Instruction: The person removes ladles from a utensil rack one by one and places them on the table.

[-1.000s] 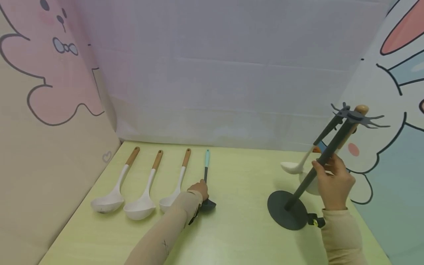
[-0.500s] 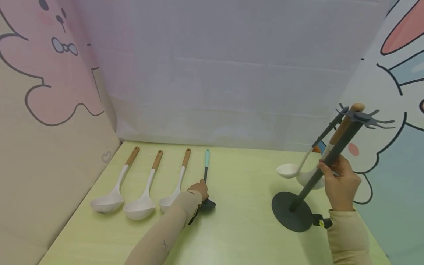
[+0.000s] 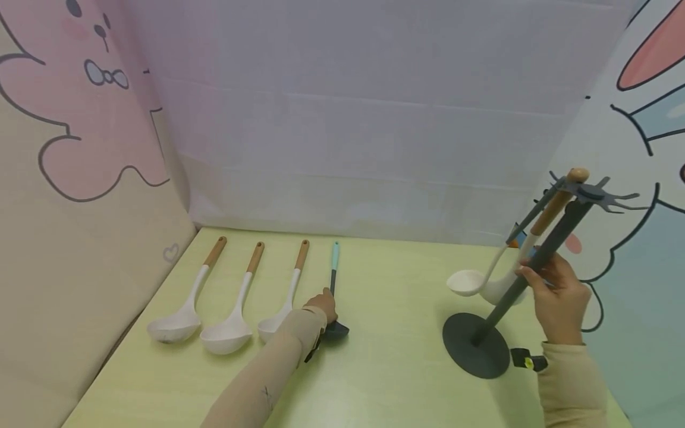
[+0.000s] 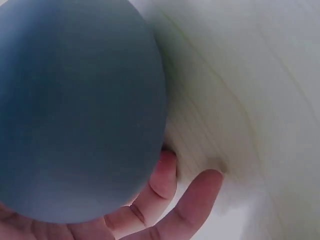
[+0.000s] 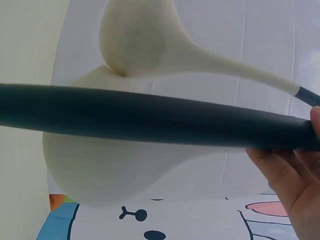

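My right hand (image 3: 561, 298) grips the dark post of a utensil stand (image 3: 508, 300), thumb on the near side and fingers behind. A white ladle with a dark handle (image 3: 467, 282) and a larger white ladle with a wooden handle (image 3: 497, 291) hang from its hooks. In the right wrist view the post (image 5: 150, 117) crosses in front of the larger bowl. My left hand (image 3: 323, 306) holds a dark ladle with a teal handle (image 3: 336, 331) low on its shaft, on the table. The left wrist view shows its rounded bowl (image 4: 80, 110), with fingers curled beside it.
Three white ladles with wooden handles lie in a row at the left: an outer ladle (image 3: 175, 327), a middle ladle (image 3: 227, 336) and one ladle (image 3: 272, 326) beside my left forearm. The pale green table (image 3: 396, 368) meets fabric walls (image 3: 364, 137) at the back and sides.
The stand has shifted to the right with my right hand, its top turning, and the hung ladles have swung and changed position. My left hand stays in place on the dark ladle.
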The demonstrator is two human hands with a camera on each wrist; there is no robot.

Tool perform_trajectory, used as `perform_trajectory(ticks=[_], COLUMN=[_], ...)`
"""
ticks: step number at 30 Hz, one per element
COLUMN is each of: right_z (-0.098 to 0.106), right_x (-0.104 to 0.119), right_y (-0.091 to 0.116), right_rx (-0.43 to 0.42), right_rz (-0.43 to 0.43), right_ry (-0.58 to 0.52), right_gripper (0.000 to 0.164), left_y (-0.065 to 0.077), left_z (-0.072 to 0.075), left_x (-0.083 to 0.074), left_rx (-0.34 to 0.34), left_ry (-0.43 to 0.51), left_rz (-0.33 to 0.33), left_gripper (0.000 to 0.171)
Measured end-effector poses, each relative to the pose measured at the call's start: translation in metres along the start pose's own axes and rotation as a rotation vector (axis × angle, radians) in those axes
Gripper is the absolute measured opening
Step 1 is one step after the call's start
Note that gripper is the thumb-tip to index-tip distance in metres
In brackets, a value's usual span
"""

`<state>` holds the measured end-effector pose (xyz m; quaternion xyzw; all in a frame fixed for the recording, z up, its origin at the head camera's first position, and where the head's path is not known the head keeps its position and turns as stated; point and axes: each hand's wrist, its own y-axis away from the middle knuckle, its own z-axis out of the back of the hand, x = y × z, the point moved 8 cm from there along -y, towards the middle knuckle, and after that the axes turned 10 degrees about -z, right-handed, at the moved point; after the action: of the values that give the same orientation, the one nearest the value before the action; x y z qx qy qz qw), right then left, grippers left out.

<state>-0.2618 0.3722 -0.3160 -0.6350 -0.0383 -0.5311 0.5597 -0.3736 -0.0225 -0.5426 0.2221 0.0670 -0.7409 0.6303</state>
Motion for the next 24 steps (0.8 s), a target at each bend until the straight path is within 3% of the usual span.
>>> perform_trajectory(ticks=[7,11,17,24], right_z=[0.001,0.001,0.001,-0.001], right_x=[0.000,-0.002,-0.004,-0.006], right_y=[0.000,0.000,-0.001,-0.002], right_rx=[0.044,0.050,0.058,0.131], right_rz=[0.025,0.014,0.008,0.050], right_ry=[-0.069,-0.063,-0.059,-0.150], right_gripper=[0.037,0.038,0.039,0.039], left_y=[-0.002,-0.003,-0.003,0.006], left_z=[0.009,0.024,0.054,0.076], left_x=[0.000,-0.010,-0.045,-0.099], left_rx=[-0.018,-0.033,-0.053,-0.098], left_ry=[-0.026,-0.054,-0.021,0.066], left_rz=[0.014,0.001,-0.082,-0.276], left_gripper=[0.048,0.062,0.063,0.071])
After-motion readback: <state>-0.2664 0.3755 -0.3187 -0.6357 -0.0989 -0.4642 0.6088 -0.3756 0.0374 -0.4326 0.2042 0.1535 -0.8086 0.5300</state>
